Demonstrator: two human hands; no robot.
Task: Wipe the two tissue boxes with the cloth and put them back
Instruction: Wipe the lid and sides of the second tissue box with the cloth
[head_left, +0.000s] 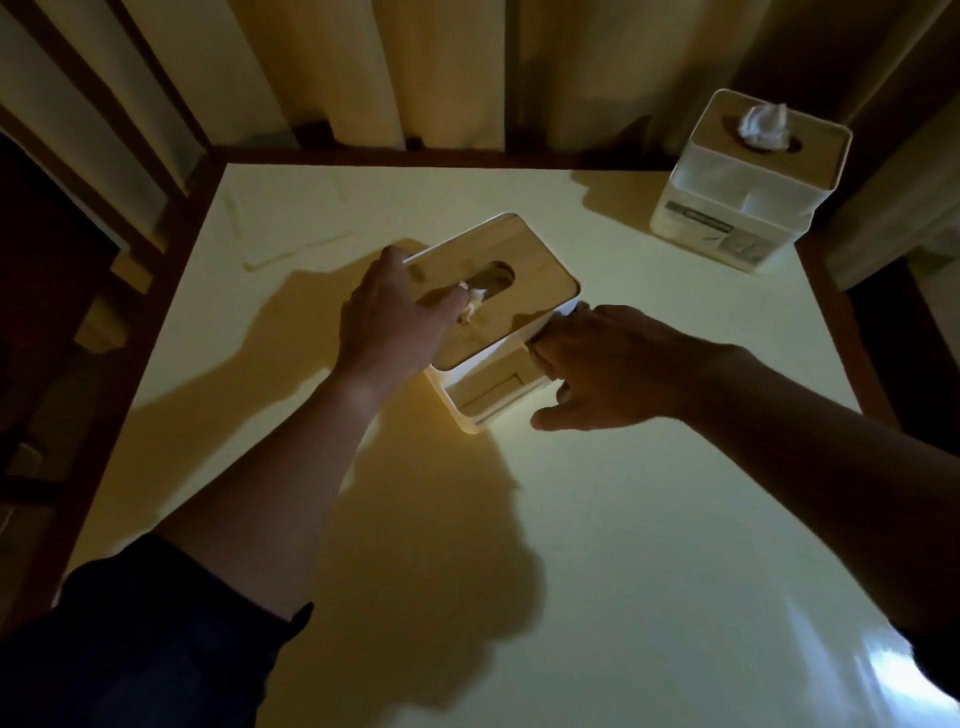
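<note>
A white tissue box (524, 270) with a wooden lid and a small front drawer sits mid-table, a tissue poking from its slot. My left hand (387, 317) lies over the lid's left end and grips the box's left side. My right hand (608, 364) presses a dark cloth (540, 349) against the box's right side, fingers curled around the cloth, thumb spread toward the table. Most of the cloth is hidden under that hand. A second, taller white tissue box (727, 208) with a wooden top stands at the table's far right corner, away from both hands.
The pale yellow table (597, 519) has a dark wooden rim. Curtains hang behind the far edge. Dark chair frames stand at the left, beyond the table's edge. The room is dim, with hard shadows of my arms on the tabletop.
</note>
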